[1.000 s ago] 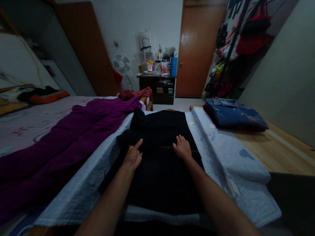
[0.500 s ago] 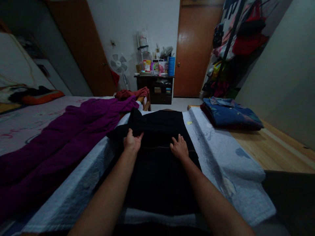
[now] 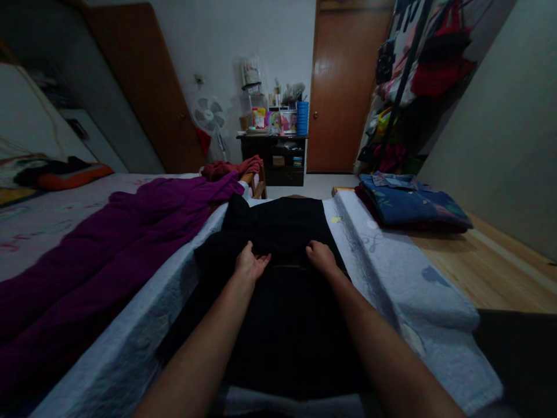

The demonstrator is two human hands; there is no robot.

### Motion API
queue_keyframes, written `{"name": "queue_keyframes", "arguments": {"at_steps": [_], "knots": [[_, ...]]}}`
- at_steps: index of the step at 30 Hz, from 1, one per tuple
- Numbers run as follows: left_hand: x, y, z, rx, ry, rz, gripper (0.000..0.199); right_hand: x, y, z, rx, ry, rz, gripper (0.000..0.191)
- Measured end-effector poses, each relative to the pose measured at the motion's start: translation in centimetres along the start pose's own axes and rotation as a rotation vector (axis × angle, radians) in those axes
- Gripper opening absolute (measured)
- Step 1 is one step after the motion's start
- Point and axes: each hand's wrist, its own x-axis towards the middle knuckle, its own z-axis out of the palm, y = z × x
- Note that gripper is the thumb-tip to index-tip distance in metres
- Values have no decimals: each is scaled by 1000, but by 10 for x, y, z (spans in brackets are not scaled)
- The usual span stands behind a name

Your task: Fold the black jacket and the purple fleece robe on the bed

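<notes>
A black garment [image 3: 296, 331] lies spread on a pale patterned cloth [image 3: 365, 255] in front of me, its far part folded over in a loose layer. At the left end of the fold edge is my left hand [image 3: 251, 266], palm turned up, thumb and fingers apart, touching the fabric. My right hand [image 3: 322, 256] is closed on the same edge farther right, with its fingertips hidden in the dark cloth. The garment's exact kind is too dark to tell.
To the left a purple cloth [image 3: 143, 220] drapes over a bed. Folded blue clothing [image 3: 409, 200] sits on a wooden surface [image 3: 500, 267] at right. Beyond are a reddish cloth [image 3: 230, 166], a fan [image 3: 211, 113], a dark cabinet [image 3: 272, 165] and a door [image 3: 343, 87].
My left hand has moved right along the fold and turned its palm upward. My right hand has closed its fingers on the garment's edge.
</notes>
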Motion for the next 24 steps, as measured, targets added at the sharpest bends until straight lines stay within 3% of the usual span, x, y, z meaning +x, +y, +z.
{"name": "queue_keyframes", "arguments": {"at_steps": [5, 9, 13, 15, 17, 19, 21, 24], "knots": [[-2, -5, 1, -52, 30, 182, 23, 46, 4, -10, 32, 91, 100, 42], [-3, -20, -17, -61, 109, 120, 20, 57, 4, 14, 42, 120, 82, 45], [-17, -33, -33, -144, 60, 134, 23, 54, 5, 36, 0, 101, 5, 47], [-34, -43, -34, -108, 28, 66, 22, 55, 6, 38, -14, 75, -5, 49], [-53, -52, -28, 5, -19, -124, 17, 56, 6, 37, -19, 48, -1, 50], [-66, -57, -15, 132, -224, -238, 17, 58, 6, 36, -17, 27, 5, 51], [-66, -55, 3, 261, -368, -109, 17, 58, 6, 35, -10, 22, 6, 52], [-37, -37, 36, 487, -394, 282, 17, 58, 6, 35, 4, 30, 2, 52]]}}
